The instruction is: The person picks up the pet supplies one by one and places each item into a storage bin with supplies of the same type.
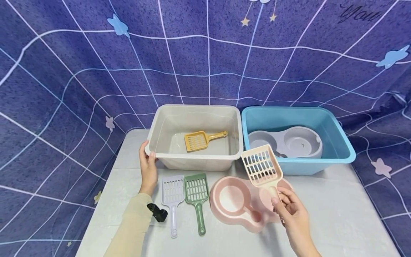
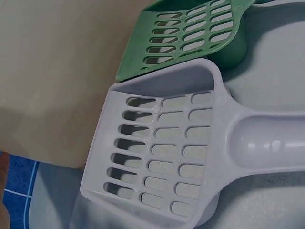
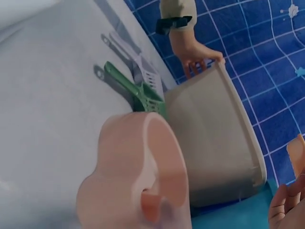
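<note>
My right hand (image 1: 290,210) grips a cream litter scoop (image 1: 277,171) by its handle. The slotted head is raised over the pink double pet bowl (image 1: 216,210) and overlaps the blue tub's front rim in the head view. At the near left corner of the beige tub (image 1: 196,162), my left hand (image 1: 148,172) holds the rim, thumb on the front side. A yellow litter scoop (image 1: 196,141) lies inside that tub. In front of it, a lavender litter scoop (image 2: 221,138) and a green litter scoop (image 2: 136,52) lie side by side, heads toward the tub.
Against the beige tub's right side stands a blue tub (image 1: 334,164) with a grey double pet bowl (image 1: 318,151) inside. Everything rests on a pale tabletop (image 1: 346,217). A purple-blue cloth with lines and stars (image 1: 205,57) hangs behind and at both sides.
</note>
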The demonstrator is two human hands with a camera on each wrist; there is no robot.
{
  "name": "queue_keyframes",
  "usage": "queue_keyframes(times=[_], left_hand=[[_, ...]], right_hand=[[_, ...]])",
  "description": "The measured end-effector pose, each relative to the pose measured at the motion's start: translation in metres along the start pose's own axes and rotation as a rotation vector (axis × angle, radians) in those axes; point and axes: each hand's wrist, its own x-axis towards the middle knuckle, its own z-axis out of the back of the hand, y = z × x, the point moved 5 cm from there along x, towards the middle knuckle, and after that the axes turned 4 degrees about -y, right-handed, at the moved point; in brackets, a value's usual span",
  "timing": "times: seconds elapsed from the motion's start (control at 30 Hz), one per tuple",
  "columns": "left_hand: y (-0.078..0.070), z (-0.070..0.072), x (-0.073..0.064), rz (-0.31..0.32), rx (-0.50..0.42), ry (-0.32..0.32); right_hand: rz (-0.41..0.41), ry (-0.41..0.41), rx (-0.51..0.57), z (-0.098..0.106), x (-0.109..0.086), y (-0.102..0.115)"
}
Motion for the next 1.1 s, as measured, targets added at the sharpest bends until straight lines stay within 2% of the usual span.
queue_keyframes(times=[0.3, 0.57, 0.83, 1.1], left_hand=[[0.001, 0.001, -0.001, -0.007, 0.004, -0.007], [0.031, 0.007, 0.009, 0.003, -0.012, -0.022], [0.03, 0.006, 0.009, -0.006, -0.008, -0.048], [0.028, 0.006, 0.008, 0.004, -0.012, -0.047]], right_hand=[[0.051, 0.051, 0.019, -0.021, 0.005, 0.012], [0.138, 0.135, 0.051, -0.042, 0.017, 0.027], [0.106, 0.155, 0.047, -0.061, 0.024, 0.036], [0.079, 0.166, 0.026, -0.074, 0.033, 0.04]])
